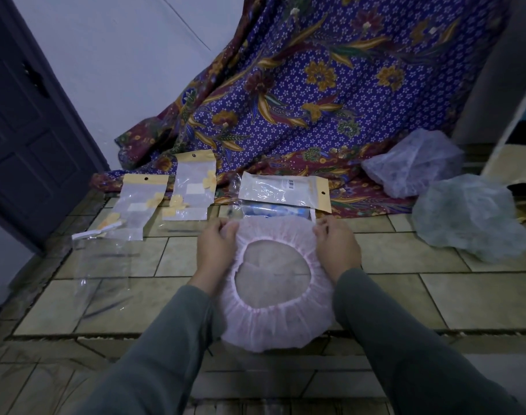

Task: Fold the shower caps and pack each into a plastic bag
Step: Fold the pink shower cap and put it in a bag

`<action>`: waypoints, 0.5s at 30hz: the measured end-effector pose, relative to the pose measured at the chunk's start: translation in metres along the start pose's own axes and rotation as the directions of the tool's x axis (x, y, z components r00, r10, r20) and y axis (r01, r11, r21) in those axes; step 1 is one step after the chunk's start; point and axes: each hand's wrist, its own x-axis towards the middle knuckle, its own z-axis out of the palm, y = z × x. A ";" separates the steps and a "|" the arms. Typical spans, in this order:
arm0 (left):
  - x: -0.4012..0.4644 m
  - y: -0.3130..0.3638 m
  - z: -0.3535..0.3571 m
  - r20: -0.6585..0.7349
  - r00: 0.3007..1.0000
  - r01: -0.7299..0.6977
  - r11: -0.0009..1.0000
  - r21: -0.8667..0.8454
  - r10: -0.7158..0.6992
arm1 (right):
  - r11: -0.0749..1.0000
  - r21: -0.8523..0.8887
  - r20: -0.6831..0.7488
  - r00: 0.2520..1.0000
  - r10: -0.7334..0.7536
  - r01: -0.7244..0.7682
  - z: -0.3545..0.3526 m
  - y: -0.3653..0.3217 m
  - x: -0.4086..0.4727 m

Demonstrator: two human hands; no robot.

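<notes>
Lying between both hands, pink cap

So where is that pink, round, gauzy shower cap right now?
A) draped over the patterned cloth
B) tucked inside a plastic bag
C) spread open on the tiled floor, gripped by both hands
C: the pink round gauzy shower cap lies spread on the tiled floor, opening up, with the left hand and right hand gripping its far edge.

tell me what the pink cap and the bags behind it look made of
The pink cap: thin, matte, semi-sheer film or non-woven fabric; the floor shows through, and the rim is gathered. The bags: clear glossy plastic, with glare and creases, plus yellow header strips, probably paper or card.
</notes>
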 end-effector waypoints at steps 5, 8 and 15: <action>-0.005 0.003 -0.003 -0.035 0.984 -0.166 0.966 0.200 0.176 | 0.903 -0.263 0.086 0.940 -0.329 0.340 -0.005 -0.031 -0.020; -0.015 0.008 -0.006 0.091 0.888 -0.442 0.784 0.435 0.450 | 0.902 -0.329 0.293 0.938 -0.185 0.281 0.011 -0.035 -0.036; -0.038 -0.016 -0.003 0.564 0.818 -0.483 0.668 0.566 0.114 | 0.915 -0.307 0.407 0.905 -0.122 0.262 0.023 -0.006 -0.040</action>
